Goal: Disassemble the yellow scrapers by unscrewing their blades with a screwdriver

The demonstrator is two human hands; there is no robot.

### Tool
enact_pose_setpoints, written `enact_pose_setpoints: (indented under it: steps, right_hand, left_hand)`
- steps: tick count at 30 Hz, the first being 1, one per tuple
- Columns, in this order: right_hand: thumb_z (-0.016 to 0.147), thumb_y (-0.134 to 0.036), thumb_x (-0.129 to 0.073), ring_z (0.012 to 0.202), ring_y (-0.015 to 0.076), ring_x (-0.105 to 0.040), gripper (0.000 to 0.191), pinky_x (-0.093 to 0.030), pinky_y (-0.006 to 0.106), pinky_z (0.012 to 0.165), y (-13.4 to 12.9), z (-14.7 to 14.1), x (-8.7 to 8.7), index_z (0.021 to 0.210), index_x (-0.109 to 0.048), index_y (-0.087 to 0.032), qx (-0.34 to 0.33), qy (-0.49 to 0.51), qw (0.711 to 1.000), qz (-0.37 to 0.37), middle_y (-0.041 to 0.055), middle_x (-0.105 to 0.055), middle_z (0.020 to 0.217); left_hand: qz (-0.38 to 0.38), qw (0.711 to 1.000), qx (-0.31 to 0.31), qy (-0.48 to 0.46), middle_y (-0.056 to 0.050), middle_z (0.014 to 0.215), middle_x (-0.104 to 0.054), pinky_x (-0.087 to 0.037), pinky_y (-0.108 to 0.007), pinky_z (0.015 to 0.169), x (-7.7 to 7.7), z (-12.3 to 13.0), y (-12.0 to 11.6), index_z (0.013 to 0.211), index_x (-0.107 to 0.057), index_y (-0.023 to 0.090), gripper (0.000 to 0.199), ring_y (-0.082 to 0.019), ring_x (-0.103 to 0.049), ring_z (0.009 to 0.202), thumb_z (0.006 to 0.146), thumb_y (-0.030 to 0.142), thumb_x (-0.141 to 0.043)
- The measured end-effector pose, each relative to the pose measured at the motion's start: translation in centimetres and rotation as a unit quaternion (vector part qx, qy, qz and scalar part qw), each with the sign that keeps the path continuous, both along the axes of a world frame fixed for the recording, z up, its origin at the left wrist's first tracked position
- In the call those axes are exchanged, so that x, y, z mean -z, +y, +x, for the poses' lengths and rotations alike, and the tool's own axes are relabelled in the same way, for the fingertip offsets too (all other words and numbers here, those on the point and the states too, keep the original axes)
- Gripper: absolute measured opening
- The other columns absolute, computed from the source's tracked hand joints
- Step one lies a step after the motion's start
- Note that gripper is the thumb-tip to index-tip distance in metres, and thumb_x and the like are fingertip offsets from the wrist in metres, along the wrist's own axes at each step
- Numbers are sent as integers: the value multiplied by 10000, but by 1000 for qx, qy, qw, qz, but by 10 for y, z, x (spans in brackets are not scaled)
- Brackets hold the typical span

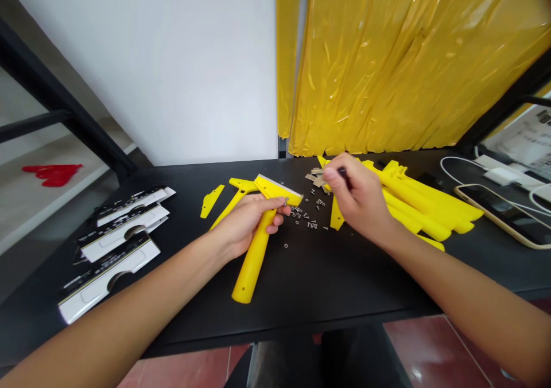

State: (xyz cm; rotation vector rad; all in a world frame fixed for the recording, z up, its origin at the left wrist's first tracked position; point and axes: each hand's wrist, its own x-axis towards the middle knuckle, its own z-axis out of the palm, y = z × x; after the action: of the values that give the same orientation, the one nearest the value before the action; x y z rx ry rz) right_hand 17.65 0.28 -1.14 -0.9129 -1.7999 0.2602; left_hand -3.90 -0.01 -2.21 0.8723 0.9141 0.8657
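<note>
My left hand (247, 221) is closed around the neck of a yellow scraper (253, 256), its handle slanting toward me. A metal blade edge shows along the far side of the scraper's wide head, and my thumb presses by a small screw near it. To the right, my right hand (359, 196) is closed in a fist over the table. A black-ended tool (342, 172) pokes out of its grip; most of it is hidden by the fingers. Between the hands lie several loose screws and nuts (307, 216). Flat metal blades (317, 177) lie just beyond the right hand.
Yellow scraper handles (424, 201) are piled at right, beside a phone (508, 213) and white cables. Another yellow handle piece (235, 201) and a yellow plate (212, 201) lie left. Printed cards (112, 270) are stacked at far left on the black table (318, 284).
</note>
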Motion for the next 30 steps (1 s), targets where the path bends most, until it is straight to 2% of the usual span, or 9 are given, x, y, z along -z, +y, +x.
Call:
enact_pose_setpoints:
  steps: [3, 6, 9, 16, 24, 30]
  right_hand:
    - [950, -420, -611, 741, 175, -538, 201, -417, 325, 685, 1, -7, 7, 938, -671, -228, -15, -49, 995, -91, 26, -607, 821]
    - [863, -519, -689, 660, 147, -491, 319, -389, 296, 608, 5, -11, 14, 949, -699, -212, -30, -27, 977, -211, -5, -570, 743]
    - [839, -570, -682, 665, 135, -479, 382, -383, 283, 604, 7, -12, 13, 905, -710, -194, -57, -16, 962, -268, -8, -573, 738]
    - [796, -509, -749, 647, 117, -425, 334, -335, 278, 587, 5, -13, 12, 881, -707, -189, -75, -10, 951, -300, -43, -485, 691]
    - [803, -458, -746, 661, 121, -445, 284, -353, 279, 602, 8, -12, 16, 879, -687, -191, -100, -9, 944, -313, -39, -513, 716]
    - [798, -446, -737, 676, 126, -469, 267, -366, 276, 613, 7, -12, 16, 884, -704, -195, -112, -5, 936, -334, -28, -556, 729]
  left_hand:
    - [2, 1000, 5, 11, -59, 727, -668, -352, -164, 409, -6, 3, -6, 788, -661, 97, 98, -59, -516, 500, 864, 147, -697]
    - [-2, 1000, 13, 21, -36, 661, -651, -355, -169, 416, -10, 5, -10, 796, -650, 110, 93, -56, -495, 463, 877, 147, -680]
    - [2, 1000, 16, 25, -25, 634, -643, -361, -174, 422, -10, 5, -11, 813, -646, 114, 83, -56, -487, 444, 886, 148, -668]
    - [5, 999, 21, 27, -12, 613, -636, -360, -176, 422, -12, 5, -13, 856, -645, 113, 51, -55, -485, 430, 898, 140, -657]
    - [3, 999, 31, 28, -21, 623, -643, -360, -170, 421, -10, 6, -13, 833, -645, 109, 80, -54, -493, 444, 900, 150, -660]
    - [15, 998, 39, 40, -51, 750, -687, -374, -166, 419, -8, 5, -13, 874, -676, 102, 65, -55, -518, 484, 885, 166, -684]
